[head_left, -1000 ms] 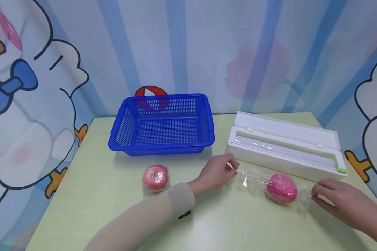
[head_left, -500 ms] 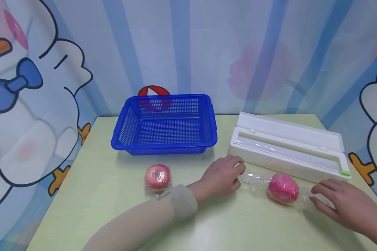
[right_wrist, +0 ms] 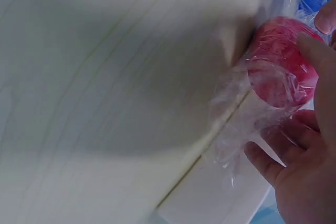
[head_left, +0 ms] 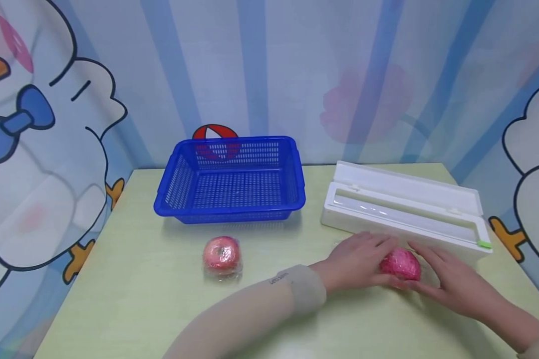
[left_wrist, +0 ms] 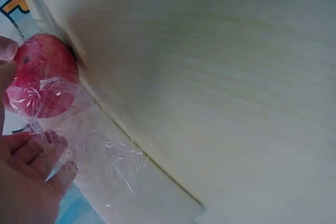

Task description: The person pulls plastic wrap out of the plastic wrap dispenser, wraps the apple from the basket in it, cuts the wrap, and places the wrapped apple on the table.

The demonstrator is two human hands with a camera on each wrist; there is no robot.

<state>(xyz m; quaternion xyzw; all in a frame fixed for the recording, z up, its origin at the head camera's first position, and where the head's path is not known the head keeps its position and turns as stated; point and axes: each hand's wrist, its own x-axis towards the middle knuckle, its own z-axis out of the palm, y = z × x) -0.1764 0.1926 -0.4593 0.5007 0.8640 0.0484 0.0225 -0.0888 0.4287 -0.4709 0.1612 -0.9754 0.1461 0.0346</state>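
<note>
A pinkish-red apple (head_left: 401, 264), loosely wrapped in clear cling film (left_wrist: 113, 145), lies on the table in front of the white dispenser box. My left hand (head_left: 361, 259) is at its left side and my right hand (head_left: 449, 279) at its right, their fingertips close together. In the left wrist view the thumb is at the apple (left_wrist: 44, 74) and the other fingers spread under the film. The right wrist view shows the right thumb against the apple (right_wrist: 283, 64), with loosely extended fingers touching the film. Part of the apple is hidden by the hands.
A blue mesh basket (head_left: 229, 212) stands at the back centre-left. Another film-wrapped apple (head_left: 222, 255) sits in front of it. The long white cling film dispenser (head_left: 400, 234), its lid raised and a green slider at its right end, stands behind my hands. A printed curtain borders the table.
Both hands have left the film's ends and come together at the apple, the left moving right and the right moving left. The basket, other apple and dispenser stay put.
</note>
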